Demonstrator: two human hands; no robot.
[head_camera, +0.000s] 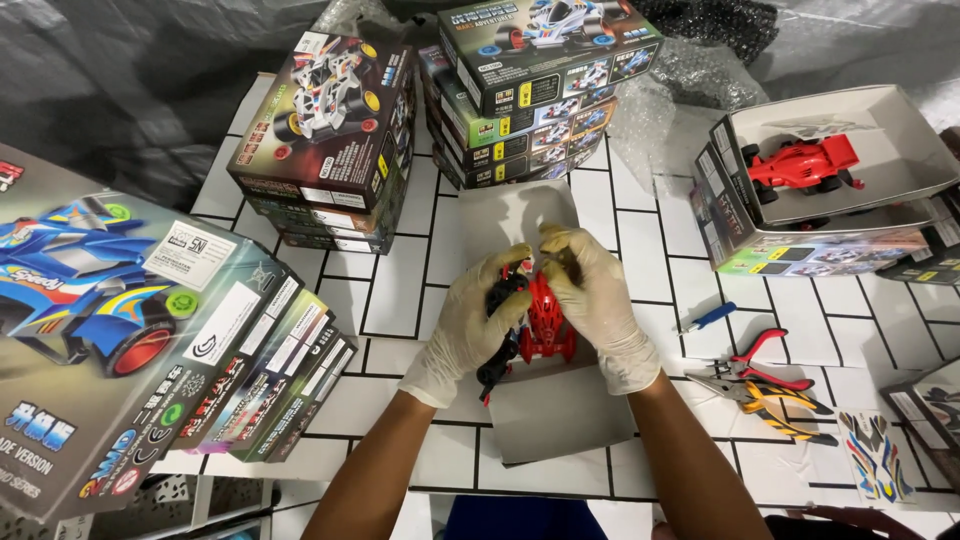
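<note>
Partly hidden: red toy car (545, 325), gripped between gloved left hand (470, 325) and right hand (600, 305), fingers closed round it above a grey card (555, 410) on the tabletop (400, 290). Black part under left fingers, unclear. Right of fingers: pliers (760, 385), blue screwdriver (708, 318), open box (830, 190). Beyond: stacked boxes (330, 140).

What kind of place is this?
Probably a hobby worktable for building toy racing cars: stacked kit boxes, pliers, and gloved hands, left hand and right hand, holding a red model car.
</note>
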